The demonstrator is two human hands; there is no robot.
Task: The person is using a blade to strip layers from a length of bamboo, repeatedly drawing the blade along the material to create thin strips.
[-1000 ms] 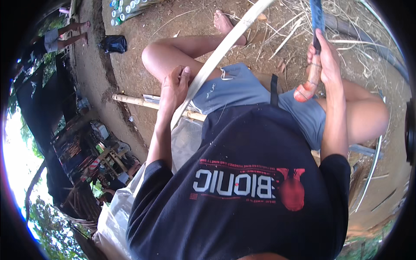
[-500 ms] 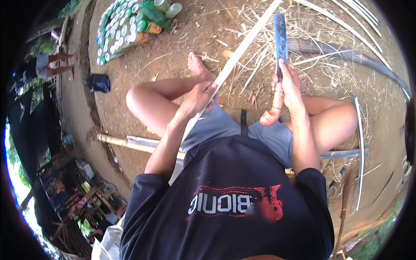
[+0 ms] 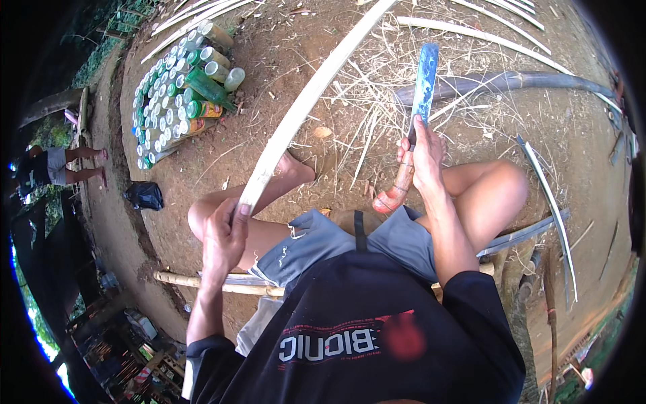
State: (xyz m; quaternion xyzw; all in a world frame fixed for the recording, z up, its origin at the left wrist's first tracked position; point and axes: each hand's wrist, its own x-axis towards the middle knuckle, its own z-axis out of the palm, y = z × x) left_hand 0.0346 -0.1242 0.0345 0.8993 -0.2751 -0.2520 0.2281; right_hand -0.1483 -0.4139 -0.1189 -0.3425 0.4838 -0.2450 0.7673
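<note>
1 pale strip (image 3: 303,101) is clamped in the left grip (image 3: 224,236) and slanted out over the ground (image 3: 269,74). By the right grip (image 3: 425,156), closed around its handle (image 3: 404,175), 1 knife (image 3: 424,84) is held to the strip's right, apart from it. Shavings (image 3: 369,111) are scattered beyond, bottles (image 3: 178,101) clustered left.
</note>
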